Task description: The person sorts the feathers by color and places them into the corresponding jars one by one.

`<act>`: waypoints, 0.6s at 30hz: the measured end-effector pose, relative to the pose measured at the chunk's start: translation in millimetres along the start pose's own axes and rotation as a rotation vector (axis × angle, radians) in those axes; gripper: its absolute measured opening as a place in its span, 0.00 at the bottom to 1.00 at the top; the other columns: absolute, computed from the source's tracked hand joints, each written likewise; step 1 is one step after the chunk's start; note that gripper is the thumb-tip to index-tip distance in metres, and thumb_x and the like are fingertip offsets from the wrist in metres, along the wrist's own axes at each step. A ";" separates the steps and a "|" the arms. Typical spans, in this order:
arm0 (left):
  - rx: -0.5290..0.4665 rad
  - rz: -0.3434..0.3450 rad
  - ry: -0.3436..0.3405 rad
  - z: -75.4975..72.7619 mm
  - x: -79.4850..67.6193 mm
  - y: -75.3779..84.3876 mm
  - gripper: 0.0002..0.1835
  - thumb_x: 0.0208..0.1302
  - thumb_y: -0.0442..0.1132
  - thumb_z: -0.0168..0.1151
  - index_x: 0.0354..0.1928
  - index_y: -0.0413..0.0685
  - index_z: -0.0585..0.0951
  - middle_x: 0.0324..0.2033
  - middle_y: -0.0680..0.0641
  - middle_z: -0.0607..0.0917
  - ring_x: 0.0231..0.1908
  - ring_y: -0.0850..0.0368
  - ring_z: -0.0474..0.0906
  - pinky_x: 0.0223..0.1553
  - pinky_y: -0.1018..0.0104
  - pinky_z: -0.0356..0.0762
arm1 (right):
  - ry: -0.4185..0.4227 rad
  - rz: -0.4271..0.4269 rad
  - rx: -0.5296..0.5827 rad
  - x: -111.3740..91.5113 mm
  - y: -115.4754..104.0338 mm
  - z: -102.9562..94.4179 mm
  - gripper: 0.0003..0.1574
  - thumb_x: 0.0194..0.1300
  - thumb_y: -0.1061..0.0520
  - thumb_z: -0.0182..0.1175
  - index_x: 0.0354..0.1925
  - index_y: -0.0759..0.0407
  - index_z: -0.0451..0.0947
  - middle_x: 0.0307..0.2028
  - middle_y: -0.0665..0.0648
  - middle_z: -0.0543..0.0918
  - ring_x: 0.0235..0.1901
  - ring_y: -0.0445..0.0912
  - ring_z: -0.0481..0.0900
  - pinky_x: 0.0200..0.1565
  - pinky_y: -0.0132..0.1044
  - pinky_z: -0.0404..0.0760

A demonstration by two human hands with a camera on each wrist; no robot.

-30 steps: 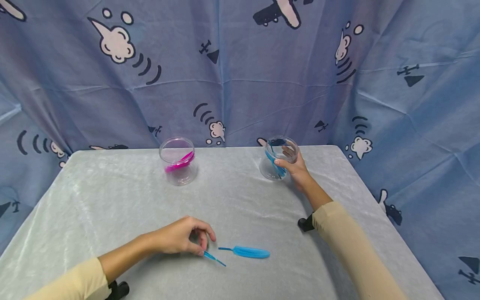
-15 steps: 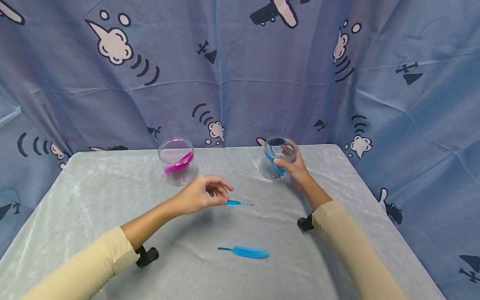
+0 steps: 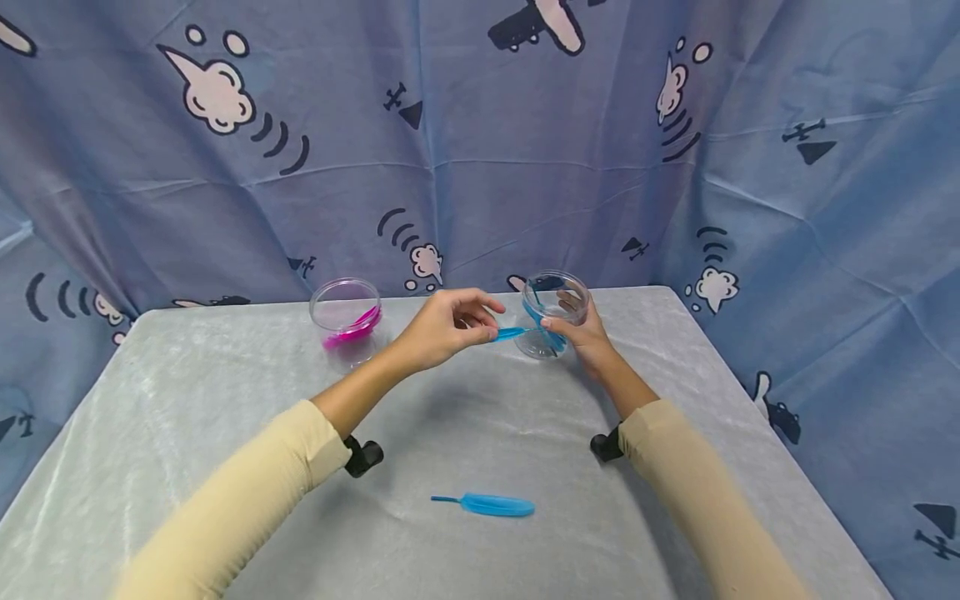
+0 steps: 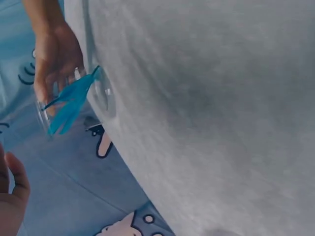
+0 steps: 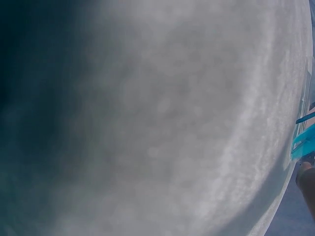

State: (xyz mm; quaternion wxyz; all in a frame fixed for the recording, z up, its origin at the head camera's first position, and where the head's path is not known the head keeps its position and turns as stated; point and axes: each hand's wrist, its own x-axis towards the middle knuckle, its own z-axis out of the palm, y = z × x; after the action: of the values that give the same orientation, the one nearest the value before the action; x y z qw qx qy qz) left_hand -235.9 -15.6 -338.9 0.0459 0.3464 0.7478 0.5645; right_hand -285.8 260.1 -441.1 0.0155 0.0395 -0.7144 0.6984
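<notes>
Between thumb and fingers my left hand [image 3: 448,328] pinches a blue feather [image 3: 510,333], its quill pointing right toward a clear jar. That feather's tip lies close to the jar's side; whether it touches, I cannot tell. My right hand [image 3: 588,335] grips the clear jar [image 3: 536,343] from its right, thumb in front and fingers behind. Several blue feathers [image 4: 74,101] lean inside this jar, as the left wrist view shows. Another blue feather [image 3: 497,505] lies flat on the table near the front. In the right wrist view only a sliver of blue feathers [image 5: 305,142] shows at the edge.
A second clear jar [image 3: 345,292], holding pink feathers [image 3: 352,330], stands at the back left, partly behind my left forearm's line. A pale grey cloth covers the table [image 3: 225,375]. Behind it hangs a blue patterned curtain [image 3: 480,125].
My left hand has lifted the blue feather off the front of the table and carried it forward and right to the jar. The right hand keeps holding the jar in place.
</notes>
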 end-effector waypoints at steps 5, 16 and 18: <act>0.015 -0.010 0.031 3.8 18.6 0.0 0.12 0.59 0.32 0.62 0.45 0.45 0.80 0.32 0.49 0.84 0.31 0.57 0.79 0.34 0.65 0.78 | 0.016 0.019 -0.027 0.1 -1.0 1.4 0.54 0.54 0.60 0.67 0.70 0.48 0.46 0.68 0.59 0.55 0.67 0.51 0.50 0.65 0.50 0.53; 0.070 -0.058 0.140 10.2 54.5 -0.6 0.11 0.59 0.31 0.62 0.44 0.45 0.80 0.33 0.47 0.85 0.32 0.60 0.80 0.36 0.68 0.78 | 0.002 0.015 -0.008 -0.8 -2.3 0.5 0.53 0.55 0.59 0.66 0.69 0.48 0.46 0.68 0.61 0.54 0.67 0.52 0.50 0.64 0.50 0.54; 0.092 -0.074 0.154 12.6 59.8 -0.4 0.10 0.59 0.31 0.62 0.43 0.45 0.80 0.33 0.48 0.85 0.31 0.60 0.80 0.35 0.68 0.78 | -0.004 0.011 -0.010 -1.3 -2.6 0.4 0.53 0.55 0.59 0.66 0.69 0.47 0.46 0.68 0.62 0.53 0.67 0.52 0.50 0.65 0.51 0.54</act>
State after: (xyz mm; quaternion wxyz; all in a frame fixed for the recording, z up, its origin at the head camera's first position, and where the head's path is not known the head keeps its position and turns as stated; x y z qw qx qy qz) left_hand -275.6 28.6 -324.4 -0.0071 0.2759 0.7865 0.5526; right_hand -284.3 259.7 -438.7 0.0103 0.0370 -0.7183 0.6947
